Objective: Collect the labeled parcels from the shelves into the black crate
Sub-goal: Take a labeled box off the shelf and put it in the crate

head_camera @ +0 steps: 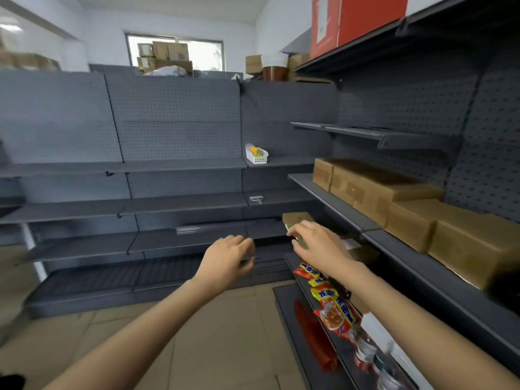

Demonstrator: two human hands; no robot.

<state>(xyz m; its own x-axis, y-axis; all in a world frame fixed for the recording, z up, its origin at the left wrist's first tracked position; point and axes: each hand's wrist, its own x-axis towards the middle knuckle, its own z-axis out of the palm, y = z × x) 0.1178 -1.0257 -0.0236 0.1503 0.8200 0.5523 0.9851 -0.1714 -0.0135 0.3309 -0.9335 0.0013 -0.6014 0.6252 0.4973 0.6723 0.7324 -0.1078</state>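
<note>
Brown cardboard parcels [374, 190] line the right-hand shelf at chest height. A smaller brown parcel [297, 218] sits on a lower shelf in the corner. My right hand [315, 243] reaches toward it, fingers curled over the edge of a flat parcel with a white label; the grip itself is partly hidden. My left hand [229, 258] hovers in the air beside it, fingers loosely spread, holding nothing. The black crate is out of view.
Grey pegboard shelving [180, 167] fills the back wall. A white basket [256, 154] stands on a back shelf. Snack packets [333, 305] and bottles [365, 350] lie on the lower right shelf. A red box [357, 21] sits on the top shelf. Tiled floor lies below.
</note>
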